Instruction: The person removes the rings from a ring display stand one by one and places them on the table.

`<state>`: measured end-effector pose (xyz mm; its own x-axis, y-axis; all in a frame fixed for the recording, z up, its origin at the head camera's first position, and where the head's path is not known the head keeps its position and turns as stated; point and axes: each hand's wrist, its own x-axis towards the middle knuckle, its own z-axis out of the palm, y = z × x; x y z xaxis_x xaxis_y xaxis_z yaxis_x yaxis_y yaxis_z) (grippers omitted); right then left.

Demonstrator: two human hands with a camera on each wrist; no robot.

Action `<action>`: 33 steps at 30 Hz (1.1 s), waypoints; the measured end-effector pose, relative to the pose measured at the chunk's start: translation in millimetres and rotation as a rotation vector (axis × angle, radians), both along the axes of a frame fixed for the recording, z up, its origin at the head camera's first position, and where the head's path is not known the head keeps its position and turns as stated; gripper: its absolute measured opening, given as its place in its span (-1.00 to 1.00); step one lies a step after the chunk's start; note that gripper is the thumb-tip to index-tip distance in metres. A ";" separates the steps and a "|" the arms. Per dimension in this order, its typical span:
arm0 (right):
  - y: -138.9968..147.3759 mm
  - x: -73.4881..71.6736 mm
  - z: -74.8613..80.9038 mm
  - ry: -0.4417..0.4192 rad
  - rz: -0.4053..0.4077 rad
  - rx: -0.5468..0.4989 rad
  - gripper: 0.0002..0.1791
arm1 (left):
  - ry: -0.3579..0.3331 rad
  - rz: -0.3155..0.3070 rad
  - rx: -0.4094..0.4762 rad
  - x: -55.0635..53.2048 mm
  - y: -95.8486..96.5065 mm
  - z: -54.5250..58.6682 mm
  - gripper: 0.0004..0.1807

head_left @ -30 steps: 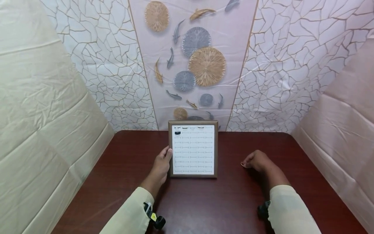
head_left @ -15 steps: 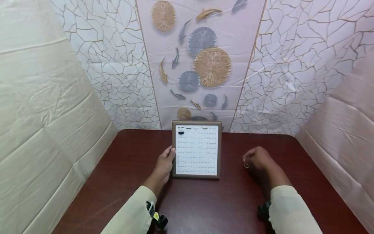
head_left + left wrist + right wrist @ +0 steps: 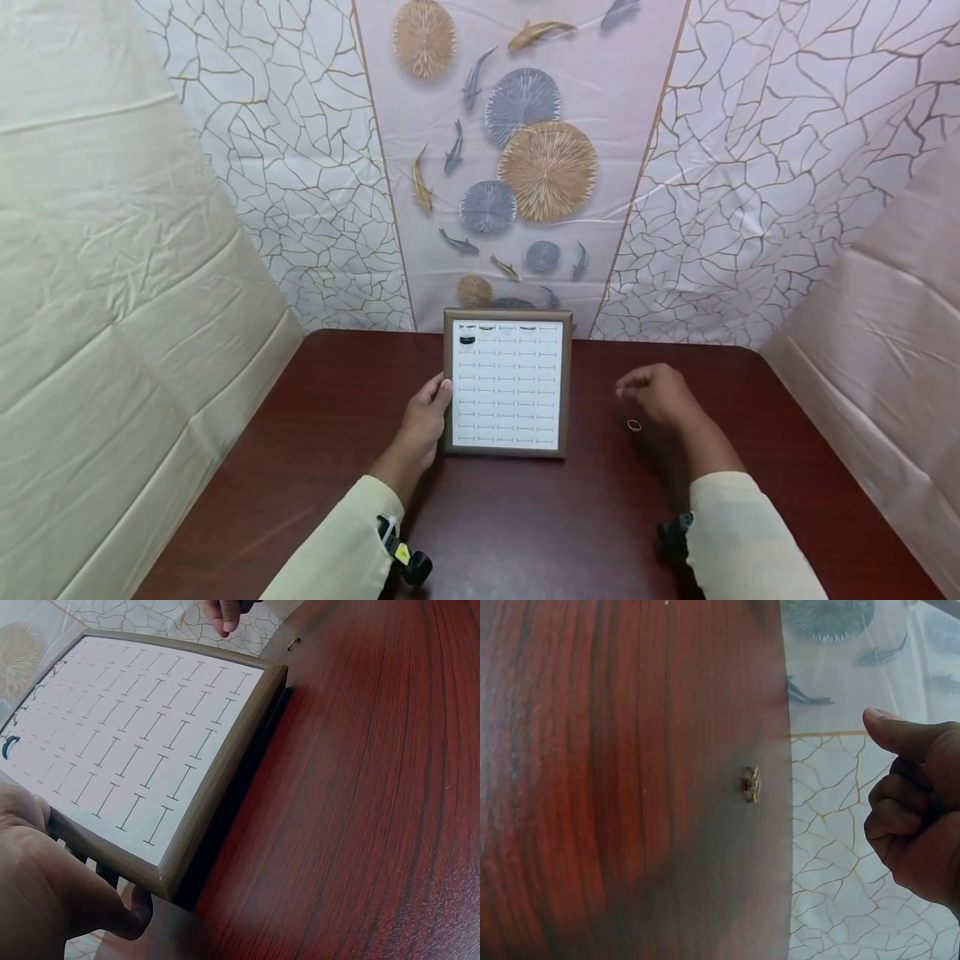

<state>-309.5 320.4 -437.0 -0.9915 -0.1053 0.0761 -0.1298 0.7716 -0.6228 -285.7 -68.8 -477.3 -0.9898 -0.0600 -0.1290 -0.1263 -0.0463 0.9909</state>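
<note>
My left hand (image 3: 422, 421) grips the left side of a brown picture-style frame (image 3: 566, 392) that stands upright, tilted back. Its white sheet (image 3: 142, 712) bears rows of short printed lines. A black curved band (image 3: 467, 340) sits in the second row at left, and a few thin dark bands (image 3: 528, 327) show along the top. On the table to the right lies a small gold ring (image 3: 633, 426), apart from my right hand (image 3: 660, 396). That hand hovers just beyond the ring, fingers loosely curled and thumb extended, with nothing seen in its grasp.
Dark red wooden table (image 3: 510, 525) spans the workspace. Patterned cloth (image 3: 720, 208) rises behind its far edge, and beige cloth walls (image 3: 142, 333) flank both sides. Each sleeve carries a small black wrist camera (image 3: 415, 568).
The right hand has let go of the ring, leaving it on the table, and has moved slightly away toward the far side. The left hand keeps its hold; the head view shifts a little.
</note>
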 end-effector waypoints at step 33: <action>-75.6 8.0 66.1 0.228 -0.088 -0.185 -0.80 | 0.007 0.014 -0.013 -1.9 1.7 -1.5 -0.36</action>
